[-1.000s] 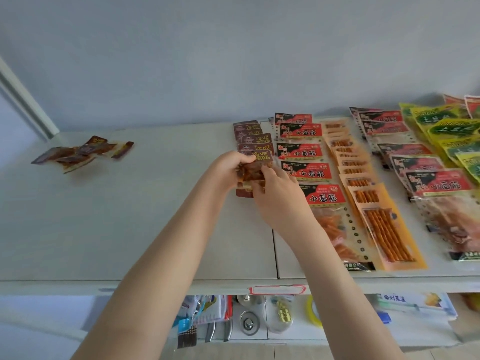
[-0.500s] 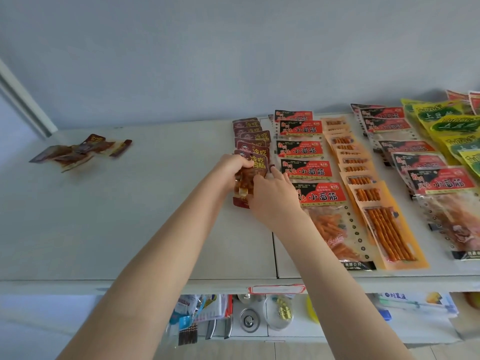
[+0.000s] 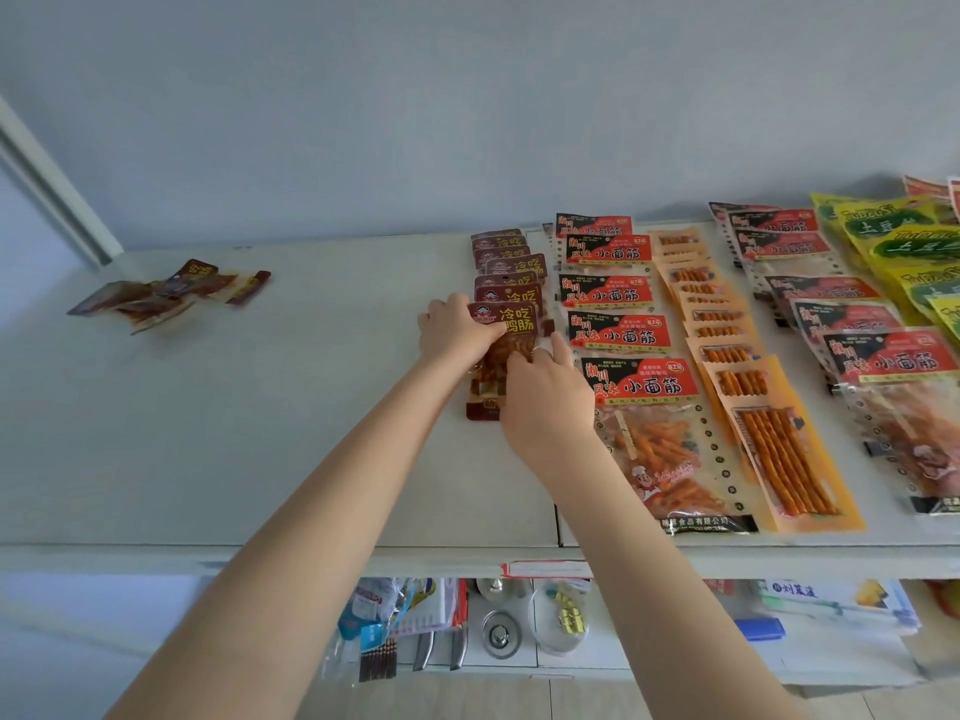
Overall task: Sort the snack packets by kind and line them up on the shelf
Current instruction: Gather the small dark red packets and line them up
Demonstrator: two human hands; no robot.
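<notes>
Gripped at its edges by left hand (image 3: 456, 336) and right hand (image 3: 546, 402), brown packet (image 3: 511, 324) is aligned lengthwise with column (image 3: 506, 254) directly beyond.

- The dark-red packet (image 3: 503, 320) is no longer bunched up between the hands. It now lies spread out flat at the near end of the dark-red column (image 3: 506, 254), with its yellow lettering fully in view.
- Its lower end now reaches further toward the front edge of the shelf (image 3: 260, 459).
- The left hand (image 3: 453, 332) has uncovered the label, and its thumb now lies along the label's lower left edge.
- The right hand (image 3: 545, 402) has slid a little left and now holds the packet's clear window.
</notes>
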